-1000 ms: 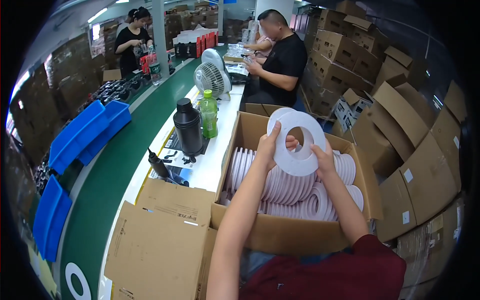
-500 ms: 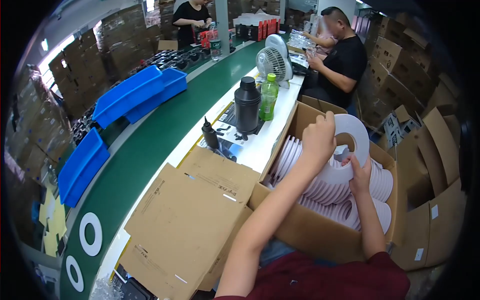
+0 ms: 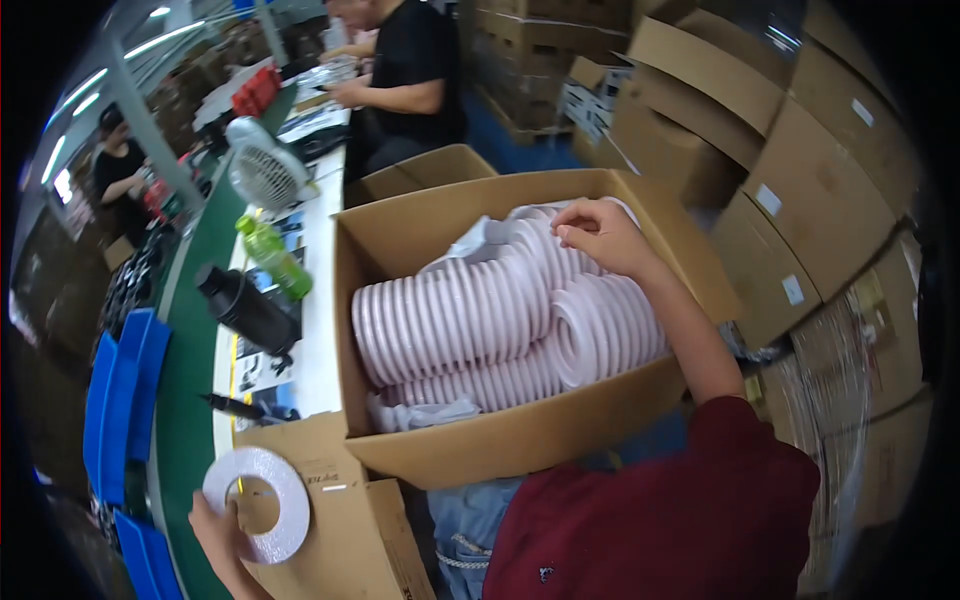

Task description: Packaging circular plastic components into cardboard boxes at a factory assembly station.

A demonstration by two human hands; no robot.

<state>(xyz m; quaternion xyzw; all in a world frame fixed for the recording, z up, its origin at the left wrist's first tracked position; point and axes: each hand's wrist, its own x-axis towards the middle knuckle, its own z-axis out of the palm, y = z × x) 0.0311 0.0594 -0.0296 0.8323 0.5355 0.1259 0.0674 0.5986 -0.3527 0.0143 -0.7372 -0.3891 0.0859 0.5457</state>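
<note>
My left hand (image 3: pixel 222 535) grips the near-left rim of a flat white ring-shaped roll of tape (image 3: pixel 290 505), the thumb reaching into its hole. The roll is above the flattened cardboard (image 3: pixel 345 530) beside the belt. To the right, an opened cardboard box (image 3: pixel 480 455) holds rows of similar white rolls (image 3: pixel 450 315), packed on edge, with crumpled whitish wrapping (image 3: pixel 480 240) among them. Over the box's far right part is my right hand (image 3: pixel 608 235), its thumb and fingers drawn together close to the rolls. What they pinch, if anything, cannot be made out.
Along the white table edge stand a dark bottle (image 3: pixel 250 310), a green bottle (image 3: pixel 275 258), a small black bottle (image 3: pixel 235 405) and a fan (image 3: pixel 265 170). Blue trays (image 3: pixel 125 400) line the green belt (image 3: pixel 190 340). A co-worker (image 3: pixel 410 80) sits beyond the box; cartons (image 3: pixel 810 200) rise at right.
The view has turned right. My left hand has carried one roll out of the box leftward to the cardboard. My right hand has let go of that roll and stays over the box.
</note>
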